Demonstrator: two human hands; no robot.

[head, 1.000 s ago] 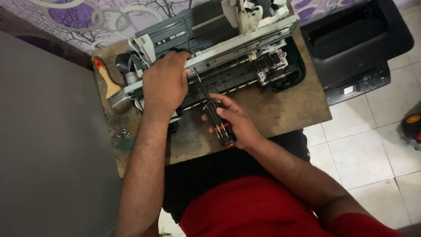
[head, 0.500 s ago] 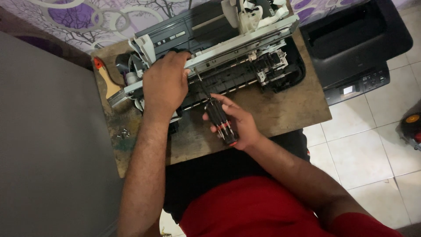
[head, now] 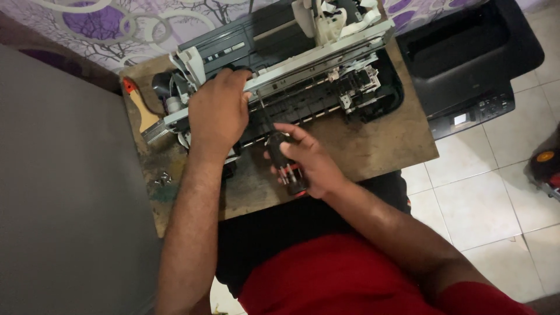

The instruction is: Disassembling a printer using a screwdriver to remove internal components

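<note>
From the head view, we see our left hand (head: 217, 114) pressed flat on the opened grey and black plastic printer chassis (head: 291, 76), its grip spread over the metal rail, likely to steady it on the worn brown wooden desk (head: 379, 146). Our right hand (head: 309, 163) has its grip clamped round the black-handled screwdriver with a red band (head: 287, 166), the shaft angled up into the mechanism beside the left hand. A wooden-handled brush (head: 139, 108) lies at the desk's left edge. Compared with a second earlier, the right hand has barely shifted.
</note>
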